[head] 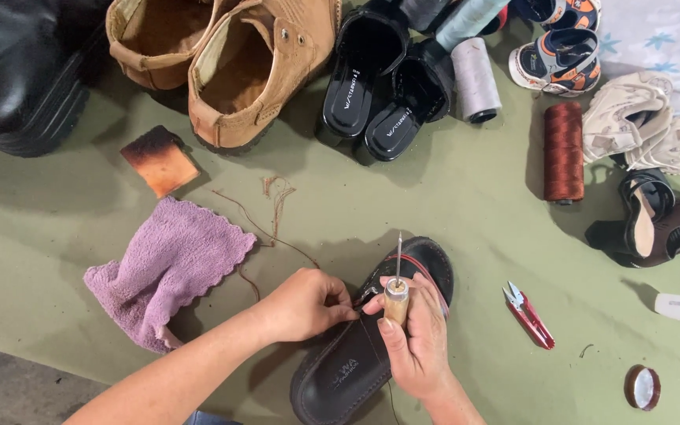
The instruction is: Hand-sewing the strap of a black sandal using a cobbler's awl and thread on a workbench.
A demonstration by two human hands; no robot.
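A black sandal [340, 370] with a red-edged strap is lying on the green surface [450, 205], just right of the purple cloth [167, 267]. The right hand [415, 338] is gripping an awl [396, 295] upright over the strap. The left hand's [308, 303] fingers are pinching brown thread [277, 228] at the strap.
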